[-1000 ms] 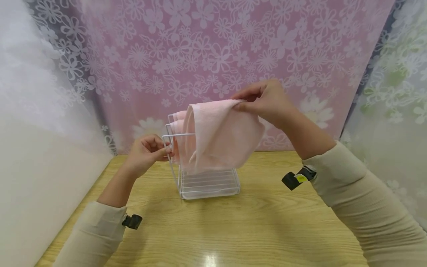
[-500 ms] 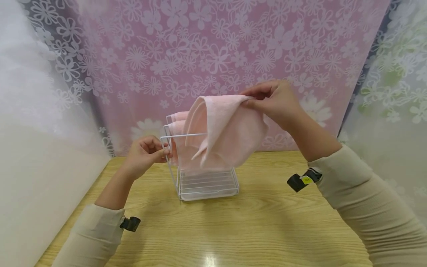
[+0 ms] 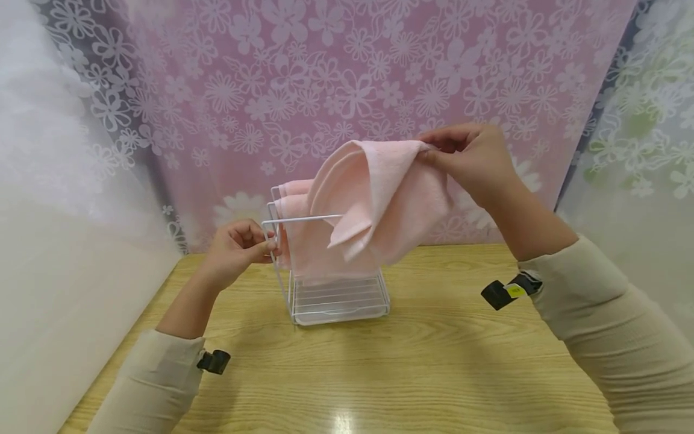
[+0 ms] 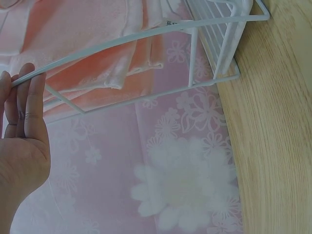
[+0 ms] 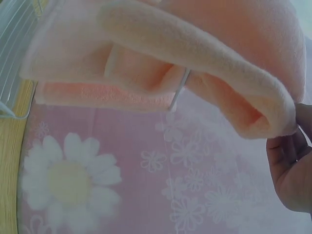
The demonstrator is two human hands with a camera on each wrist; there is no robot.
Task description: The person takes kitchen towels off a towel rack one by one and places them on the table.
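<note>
A white wire rack (image 3: 340, 321) with a shallow tray at its base stands on the table. In the head view, my left hand (image 3: 234, 250) pinches its left upright between thumb and fingers; the left wrist view shows this hand (image 4: 27, 151) on the white wire. A pale pink towel (image 3: 414, 202) is lifted at its upper right by my right hand (image 3: 477, 163), thumb and fingers pinching the folded edge. The towel's left part still lies over the rack's bars. More pink towels (image 3: 295, 188) hang behind it on the rear bars. In the right wrist view, the lifted towel (image 5: 195, 39) forms loose folds.
Wood-grain table top (image 3: 434, 361) surrounds the rack. A pink floral curtain (image 3: 347, 78) closes off the back, with pale sheets at the left (image 3: 70, 241) and right (image 3: 640, 211). Black straps with small blocks sit on both sleeves.
My right hand has moved right and slightly up, drawing the towel's edge along. The towel has risen into a taller arch, and its inner folds show more. My left hand stays on the rack.
</note>
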